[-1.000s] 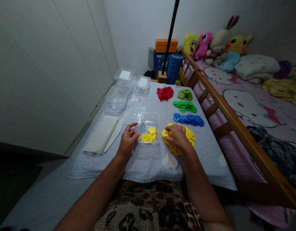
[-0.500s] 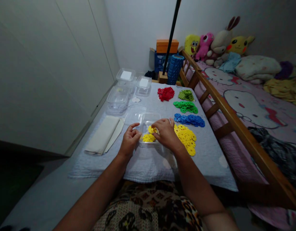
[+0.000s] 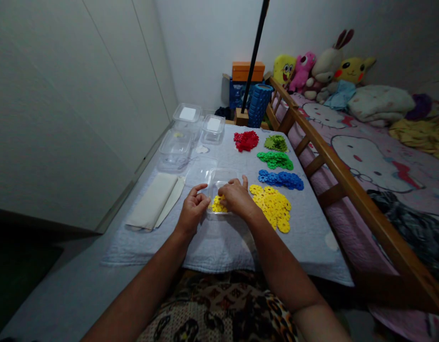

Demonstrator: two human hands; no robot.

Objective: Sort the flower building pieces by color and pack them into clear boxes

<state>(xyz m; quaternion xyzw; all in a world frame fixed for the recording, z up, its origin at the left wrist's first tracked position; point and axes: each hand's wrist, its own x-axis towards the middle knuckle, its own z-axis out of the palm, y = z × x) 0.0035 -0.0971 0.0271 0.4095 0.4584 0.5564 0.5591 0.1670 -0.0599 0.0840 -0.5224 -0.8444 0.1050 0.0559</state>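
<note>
There are two hands, one left hand (image 3: 194, 209) and one right hand (image 3: 233, 197), with one open clear tub (image 3: 221, 176) between them. Right of and beyond the right hand lie five heaps of pieces: one yellow (image 3: 272, 204), one blue (image 3: 281, 179), one bright green (image 3: 275, 160), one olive (image 3: 275, 142), one red (image 3: 246, 141); overlap hides the piece counts. Well beyond the left hand stand two white-labelled tubs (image 3: 213, 137).

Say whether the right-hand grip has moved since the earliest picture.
Yes: judged against the blue pile, which lies in place, the right-hand grip has shifted left, from over the yellow pile to over the clear container.
</note>
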